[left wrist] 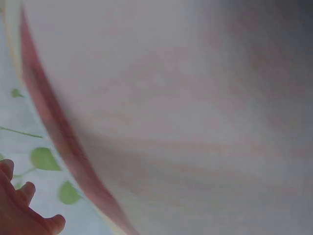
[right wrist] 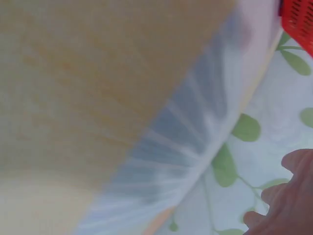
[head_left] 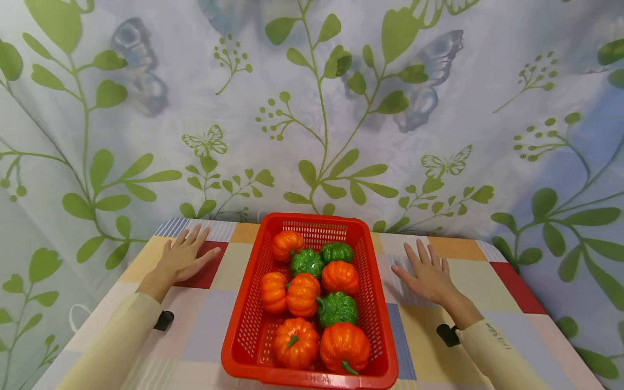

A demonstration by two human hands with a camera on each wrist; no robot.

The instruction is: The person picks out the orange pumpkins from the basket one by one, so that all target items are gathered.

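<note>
A red plastic basket (head_left: 239, 330) with slotted walls stands on the table between the two hands. In it lie several orange pumpkins (head_left: 296, 342) and green pumpkins (head_left: 337, 310), small and glossy with ribbed sides. To the left of the basket, my left hand (head_left: 181, 260) is palm down over the tabletop with fingers extended, holding nothing. My right hand (head_left: 430, 276) is likewise palm down to the right of the basket, fingers spread and thumb toward it. Fingertips of the left hand (left wrist: 22, 210) and right hand (right wrist: 286, 205) show at the edges of the wrist views.
A patchwork-patterned cloth (head_left: 195, 325) covers the table. Behind it hangs a pale curtain (head_left: 234, 119) printed with green leaves and butterflies. Black wrist-worn pieces show at the left wrist (head_left: 164, 320) and the right wrist (head_left: 447, 335).
</note>
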